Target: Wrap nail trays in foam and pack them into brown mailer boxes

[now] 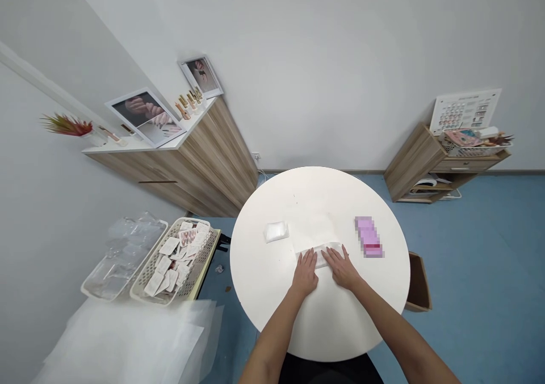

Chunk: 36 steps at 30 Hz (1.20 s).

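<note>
Both my hands rest side by side on a flat white wrapped packet (321,251) lying on the round white table (272,293). My left hand (305,272) lies flat with fingers stretched over the packet's left part. My right hand (343,267) lies flat with fingers spread on its right part. A white sheet (313,228) extends from the packet toward the far side. A small clear pouch (276,232) lies to the left of my hands. A pink oblong object (368,237), blurred, lies to the right.
Two baskets stand at the left: one with clear plastic trays (123,256), one with several small packets (176,259). Clear sheets (128,344) lie in front of them. A wooden cabinet (204,157) with pictures, a low shelf (430,162) and a cardboard box (419,282) surround the table.
</note>
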Tool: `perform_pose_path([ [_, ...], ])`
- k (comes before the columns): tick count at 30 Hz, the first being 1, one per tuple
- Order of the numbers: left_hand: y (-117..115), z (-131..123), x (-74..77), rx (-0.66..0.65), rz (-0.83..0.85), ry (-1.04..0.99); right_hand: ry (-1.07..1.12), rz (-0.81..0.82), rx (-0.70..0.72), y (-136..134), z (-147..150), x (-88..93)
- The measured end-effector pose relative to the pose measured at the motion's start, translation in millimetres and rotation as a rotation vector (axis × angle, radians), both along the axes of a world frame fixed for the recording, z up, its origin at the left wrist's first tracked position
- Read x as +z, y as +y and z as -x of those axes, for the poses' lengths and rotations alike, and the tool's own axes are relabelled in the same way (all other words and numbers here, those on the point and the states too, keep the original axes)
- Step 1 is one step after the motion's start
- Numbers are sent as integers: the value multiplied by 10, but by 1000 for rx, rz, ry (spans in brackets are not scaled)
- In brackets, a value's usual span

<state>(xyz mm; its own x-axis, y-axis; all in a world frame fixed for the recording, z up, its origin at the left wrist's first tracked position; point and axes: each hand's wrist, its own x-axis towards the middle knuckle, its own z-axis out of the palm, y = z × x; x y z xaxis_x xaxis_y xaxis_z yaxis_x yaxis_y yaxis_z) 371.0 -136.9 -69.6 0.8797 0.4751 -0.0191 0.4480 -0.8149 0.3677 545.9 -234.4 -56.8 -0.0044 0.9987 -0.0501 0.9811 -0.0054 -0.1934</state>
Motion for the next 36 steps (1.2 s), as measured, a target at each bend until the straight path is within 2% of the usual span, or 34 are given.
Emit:
perform_pose_path([
  [4,12,-71,1,51,-2,18,0,52,-83,74,63,-56],
  [6,73,-118,23,53,6,11,-2,76,-98,137,104,-10],
  [9,139,-119,69,-18,29,-23,-35,120,-99,160,170,101],
  [12,97,-12,113,-89,60,-51,-25,149,-99,65,245,205],
  [17,-126,247,186,-91,141,-49,72,146,-97,-239,378,324],
  [20,-211,368,238,-124,195,-21,125,151,-148,-371,433,376],
  [23,-209,425,289,-164,196,-21,171,207,-191,-370,436,430],
  [26,-126,393,340,-184,185,-9,214,276,-200,-242,379,473],
  [28,-41,328,367,-156,176,8,244,296,-228,-131,324,477],
  [31,86,205,375,-58,138,24,265,244,-296,0,243,427],
  [36,180,42,288,52,95,8,183,168,-353,72,165,278],
])
